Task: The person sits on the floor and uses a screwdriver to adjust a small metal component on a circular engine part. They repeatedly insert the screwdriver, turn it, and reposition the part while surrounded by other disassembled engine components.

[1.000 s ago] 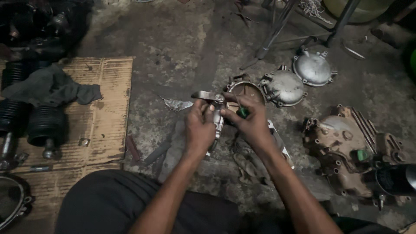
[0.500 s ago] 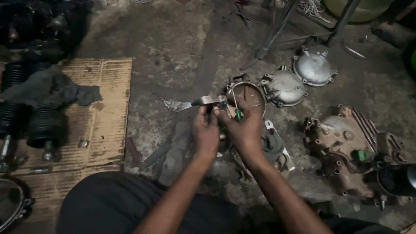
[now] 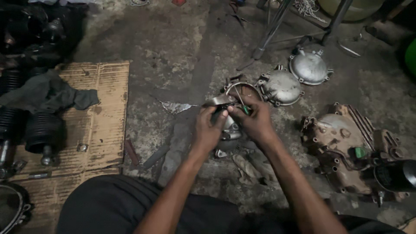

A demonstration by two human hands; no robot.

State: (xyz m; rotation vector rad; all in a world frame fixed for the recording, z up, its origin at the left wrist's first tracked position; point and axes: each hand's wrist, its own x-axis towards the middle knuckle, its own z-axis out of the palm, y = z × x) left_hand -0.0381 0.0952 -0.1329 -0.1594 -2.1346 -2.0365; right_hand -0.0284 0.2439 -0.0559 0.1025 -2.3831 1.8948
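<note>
Both hands are meeting at the scene's middle.
Left hand (image 3: 209, 130) and right hand (image 3: 255, 123) are curling, fingertips nearly touching, forearms converging.

My two hands (image 3: 234, 125) meet at centre over a metal part (image 3: 227, 130) on the floor. Left lies a cardboard sheet (image 3: 104, 125) with a rag (image 3: 47, 93) on its far end. Two round covers (image 3: 281, 86) lie far right of the hands. An engine case (image 3: 346, 147) sits right. A foil scrap (image 3: 175, 106) lies just left of the hands.
</note>
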